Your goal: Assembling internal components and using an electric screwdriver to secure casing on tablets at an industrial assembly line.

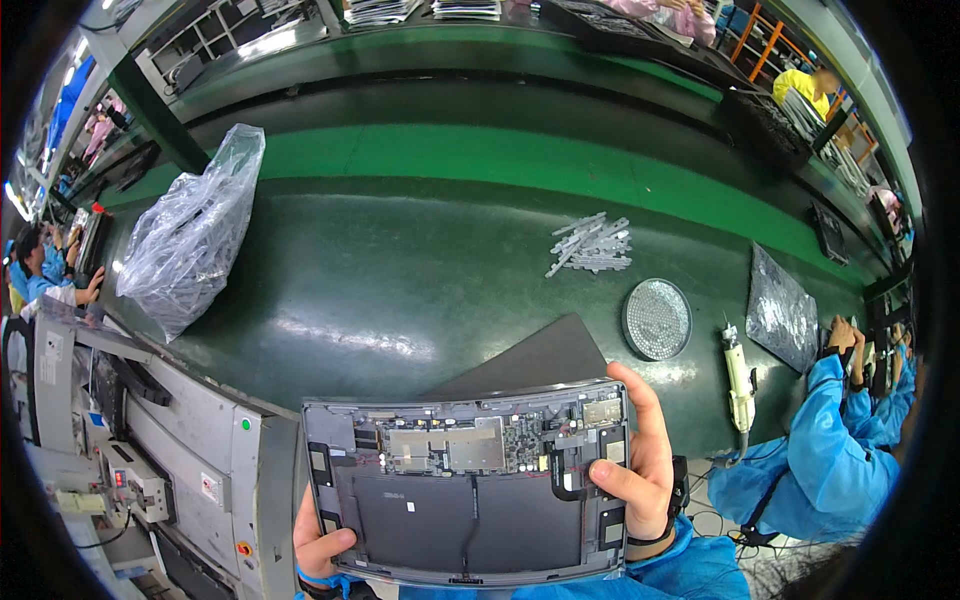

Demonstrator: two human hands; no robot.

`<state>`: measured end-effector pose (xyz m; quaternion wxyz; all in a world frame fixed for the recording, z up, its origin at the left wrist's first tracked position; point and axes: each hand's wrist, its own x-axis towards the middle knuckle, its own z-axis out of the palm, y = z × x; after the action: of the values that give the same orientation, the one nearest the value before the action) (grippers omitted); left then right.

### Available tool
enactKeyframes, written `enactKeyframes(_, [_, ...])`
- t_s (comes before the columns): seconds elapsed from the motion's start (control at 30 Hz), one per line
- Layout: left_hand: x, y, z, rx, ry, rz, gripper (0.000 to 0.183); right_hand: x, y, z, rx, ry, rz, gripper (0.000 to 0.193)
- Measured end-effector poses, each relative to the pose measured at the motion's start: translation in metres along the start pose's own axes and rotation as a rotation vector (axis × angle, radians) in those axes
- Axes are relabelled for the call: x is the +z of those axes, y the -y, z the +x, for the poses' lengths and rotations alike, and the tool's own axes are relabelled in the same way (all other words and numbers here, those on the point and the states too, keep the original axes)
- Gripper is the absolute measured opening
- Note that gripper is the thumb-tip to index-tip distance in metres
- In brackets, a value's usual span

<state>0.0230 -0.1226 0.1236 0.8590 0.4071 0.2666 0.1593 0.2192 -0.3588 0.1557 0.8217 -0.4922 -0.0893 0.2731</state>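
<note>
Pinching an opened dark device (420,525) by opposite edges, the left grip (320,540) and right grip (645,470) present its exposed circuit board (522,442) at the green table (340,265).

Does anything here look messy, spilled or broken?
Nothing looks plainly spilled or broken. The untidiest spot is the grey strips, heaped criss-cross left of and beyond the round dish instead of lined up. The device between the left hand and right hand has its insides bare, but I see no damage.
</note>
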Motion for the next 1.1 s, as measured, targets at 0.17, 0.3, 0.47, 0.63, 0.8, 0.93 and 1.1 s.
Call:
enactKeyframes(0.17, [-0.007, 0.001, -0.003, -0.022, -0.027, 0.028, 0.083, -0.001, -0.002, 0.002, -0.002, -0.02, -0.001, 0.083])
enactKeyframes(0.3, [-0.002, -0.002, -0.002, -0.046, -0.065, 0.009, 0.085, -0.001, -0.005, 0.008, 0.029, -0.052, -0.033, 0.083])
enactKeyframes(0.47, [0.006, -0.01, -0.008, -0.017, -0.063, -0.026, 0.088, 0.0, -0.004, 0.008, 0.009, -0.045, -0.018, 0.083])
enactKeyframes(0.63, [0.009, -0.017, -0.008, -0.03, -0.051, -0.028, 0.088, -0.002, -0.01, 0.014, 0.016, -0.062, 0.003, 0.083])
enactKeyframes(0.8, [0.003, -0.014, -0.011, -0.051, -0.003, 0.0, 0.086, 0.001, -0.015, 0.015, -0.02, -0.123, 0.055, 0.087])
enactKeyframes(0.93, [0.002, -0.017, -0.016, -0.062, 0.059, 0.061, 0.085, 0.0, -0.018, 0.015, -0.043, -0.131, 0.068, 0.086])
enactKeyframes(1.1, [-0.004, -0.015, -0.019, -0.06, 0.162, 0.11, 0.085, -0.003, -0.02, 0.017, -0.042, -0.145, 0.098, 0.09])
